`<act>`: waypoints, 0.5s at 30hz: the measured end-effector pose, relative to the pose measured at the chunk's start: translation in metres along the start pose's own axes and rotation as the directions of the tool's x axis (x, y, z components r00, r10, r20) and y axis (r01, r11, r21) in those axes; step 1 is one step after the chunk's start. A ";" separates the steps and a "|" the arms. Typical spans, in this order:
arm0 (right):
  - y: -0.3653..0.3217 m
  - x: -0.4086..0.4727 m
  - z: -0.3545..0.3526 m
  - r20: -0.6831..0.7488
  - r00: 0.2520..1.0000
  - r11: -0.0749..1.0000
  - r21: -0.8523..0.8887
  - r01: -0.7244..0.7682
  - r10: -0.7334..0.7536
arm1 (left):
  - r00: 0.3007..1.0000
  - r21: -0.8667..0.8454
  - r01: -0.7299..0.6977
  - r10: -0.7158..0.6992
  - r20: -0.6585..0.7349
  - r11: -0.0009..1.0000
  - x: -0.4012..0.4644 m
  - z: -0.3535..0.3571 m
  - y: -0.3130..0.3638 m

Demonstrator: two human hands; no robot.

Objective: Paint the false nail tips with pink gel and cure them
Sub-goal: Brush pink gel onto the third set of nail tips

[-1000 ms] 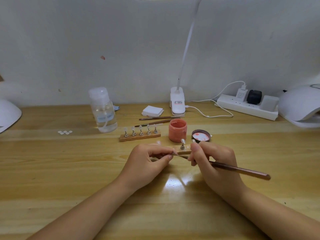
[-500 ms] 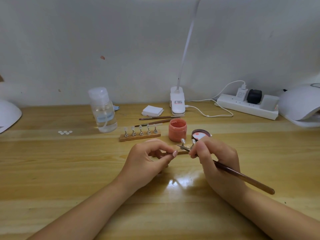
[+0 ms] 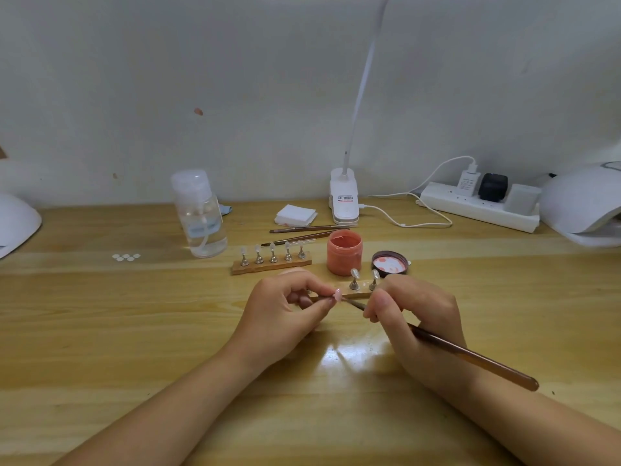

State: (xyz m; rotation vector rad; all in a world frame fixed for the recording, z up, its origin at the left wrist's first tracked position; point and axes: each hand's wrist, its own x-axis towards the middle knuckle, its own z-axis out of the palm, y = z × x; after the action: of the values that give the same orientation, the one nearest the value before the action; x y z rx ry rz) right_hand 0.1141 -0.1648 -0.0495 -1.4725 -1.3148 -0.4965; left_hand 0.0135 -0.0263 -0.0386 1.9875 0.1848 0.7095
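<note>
My left hand [image 3: 285,314] pinches a small stand bearing a pink-coated nail tip [image 3: 337,294] between thumb and fingers. My right hand [image 3: 416,317] grips a brown brush [image 3: 470,356], its bristle end touching the pink tip. Behind my hands lies a wooden holder [image 3: 356,286] with two unpainted tips on metal stands. A second wooden holder [image 3: 272,262] with several clear tips stands further back. The open pink gel jar [image 3: 344,252] sits beside its lid [image 3: 390,263].
A white curing lamp [image 3: 583,205] is at the far right, another white dome [image 3: 16,220] at the far left. A clear pump bottle [image 3: 200,213], white pads [image 3: 295,215], two spare brushes [image 3: 302,232], a clip lamp base [image 3: 343,201] and a power strip [image 3: 480,205] line the back of the wooden table.
My right hand has dropped slightly and tilted the brush handle lower to the right. The left hand now shows the pink tip at its fingertips.
</note>
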 end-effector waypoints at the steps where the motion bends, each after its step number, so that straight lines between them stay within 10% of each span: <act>1: 0.001 0.000 0.001 -0.006 1.000 1.000 -0.021 -0.017 0.016 | 1.000 0.004 0.000 0.000 0.000 1.000 0.000 0.000 0.000; 15: 0.000 0.001 0.002 -0.006 0.998 0.997 -0.048 -0.068 0.068 | 1.000 0.013 0.005 -0.005 -0.013 1.000 0.000 0.000 0.000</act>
State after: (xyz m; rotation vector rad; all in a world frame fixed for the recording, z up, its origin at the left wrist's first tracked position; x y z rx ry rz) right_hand 0.1141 -0.1623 -0.0498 -1.5496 -1.2523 -0.4895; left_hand 0.0131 -0.0260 -0.0384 1.9949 0.2031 0.7201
